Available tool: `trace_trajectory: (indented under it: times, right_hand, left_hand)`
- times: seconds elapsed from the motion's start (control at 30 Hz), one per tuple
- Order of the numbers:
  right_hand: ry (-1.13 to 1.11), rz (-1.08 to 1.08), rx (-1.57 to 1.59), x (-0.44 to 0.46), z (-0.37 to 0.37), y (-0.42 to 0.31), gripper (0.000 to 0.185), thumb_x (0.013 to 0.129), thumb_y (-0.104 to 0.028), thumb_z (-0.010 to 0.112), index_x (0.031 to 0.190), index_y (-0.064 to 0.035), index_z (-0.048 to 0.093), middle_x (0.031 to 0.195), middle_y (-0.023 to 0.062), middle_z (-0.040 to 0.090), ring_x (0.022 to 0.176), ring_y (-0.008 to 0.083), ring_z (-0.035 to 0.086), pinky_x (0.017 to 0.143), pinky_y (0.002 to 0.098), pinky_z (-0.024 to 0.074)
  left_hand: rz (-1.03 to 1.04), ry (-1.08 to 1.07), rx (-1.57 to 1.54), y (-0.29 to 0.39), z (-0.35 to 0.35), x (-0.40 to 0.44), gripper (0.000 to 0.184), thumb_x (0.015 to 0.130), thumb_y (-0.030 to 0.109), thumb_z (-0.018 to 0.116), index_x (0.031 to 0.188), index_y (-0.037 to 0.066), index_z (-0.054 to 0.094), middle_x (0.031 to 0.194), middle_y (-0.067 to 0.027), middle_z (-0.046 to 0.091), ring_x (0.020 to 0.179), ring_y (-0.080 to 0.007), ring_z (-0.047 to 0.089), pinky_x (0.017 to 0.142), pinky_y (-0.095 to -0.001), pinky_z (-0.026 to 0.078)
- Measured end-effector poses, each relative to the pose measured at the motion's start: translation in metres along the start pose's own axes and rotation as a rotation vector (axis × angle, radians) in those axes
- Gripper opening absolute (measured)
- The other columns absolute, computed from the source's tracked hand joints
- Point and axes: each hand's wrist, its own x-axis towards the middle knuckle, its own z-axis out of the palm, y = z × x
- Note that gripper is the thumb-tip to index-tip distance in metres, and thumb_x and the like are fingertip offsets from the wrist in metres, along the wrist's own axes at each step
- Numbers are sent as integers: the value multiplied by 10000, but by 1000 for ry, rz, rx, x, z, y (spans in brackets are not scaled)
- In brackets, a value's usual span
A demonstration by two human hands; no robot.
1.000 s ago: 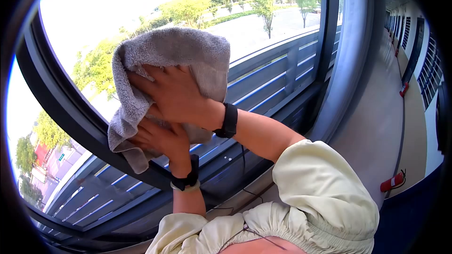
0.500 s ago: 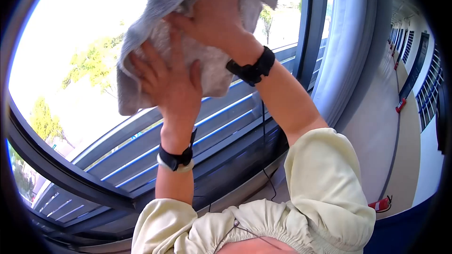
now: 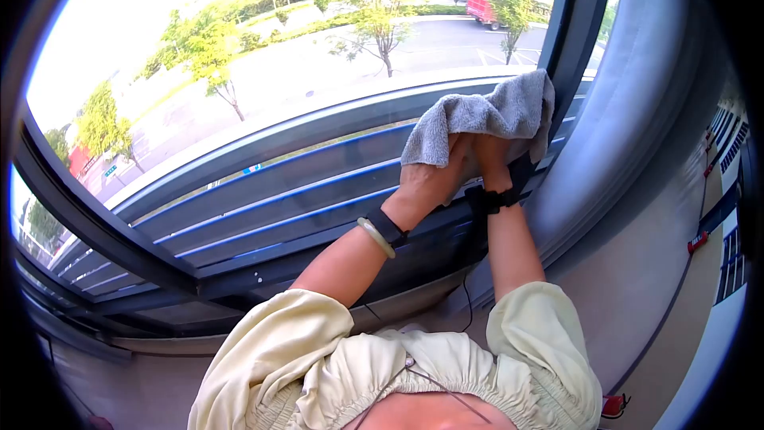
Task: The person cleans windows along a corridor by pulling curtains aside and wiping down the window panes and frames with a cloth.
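Note:
A grey towelling cloth is bunched up low at the right end of the window pane, close to the dark upright frame. Both hands hold it there, and its upper fold drapes over my fingers, hiding most of them. My left hand is at the cloth's lower left side, a dark band and a pale bangle on the wrist. Right beside it, my right hand is tucked under the fold, with a black band at the wrist.
Dark window frame bars run along the left and bottom. A pale curtain hangs at the right. Behind the glass are slatted rails. A thin black cable hangs below, and a red fire extinguisher stands on the corridor floor.
Both hands have moved the cloth down and to the right across the glass, toward the frame's corner. The cloth was spread out under splayed fingers and is now bunched over them.

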Motion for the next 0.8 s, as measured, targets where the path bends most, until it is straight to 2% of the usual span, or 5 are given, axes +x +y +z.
trace_trajectory:
  times: [0.2,0.37,0.43,0.53,0.8]
  right_hand:
    - [-3,-144,171,-14,24,-131,346,856,-270,677,1142,-75,672,1104,122,683,1097,377,588,1038,565,320]
    - [127,-332,70,29,48,-311,804,815,-518,616,1392,15,443,1385,385,344,1300,606,241,1052,729,110]
    - [-44,-353,182,11,55,-378,747,770,-504,622,1380,-88,504,1340,244,463,1287,462,360,1018,666,220]
    - [-257,-494,498,-41,81,-449,521,868,-310,576,1380,-223,535,1231,79,573,1161,249,535,958,505,396]
    - [-646,-461,665,-138,90,-415,464,902,-367,622,1361,-354,557,1369,103,486,1246,352,474,1034,485,389]
  left_hand:
    - [-124,130,184,-55,-90,-62,415,825,355,710,1207,201,654,1332,-113,506,1295,-380,403,1096,-539,311]
    - [-430,330,588,-121,-215,-114,497,904,489,605,1248,131,626,1325,-169,503,1286,-385,411,1073,-637,195]
    - [-290,669,655,-165,-251,-147,565,927,483,575,1311,68,576,1365,-214,508,1340,-394,388,1063,-692,108]
    - [-474,534,494,-205,-287,-233,593,964,389,557,1382,-23,471,1351,-266,531,1301,-418,449,1090,-578,238]
    - [-601,476,159,-188,-197,-336,520,989,293,539,1393,-25,463,1368,-254,525,1265,-383,512,1069,-428,366]
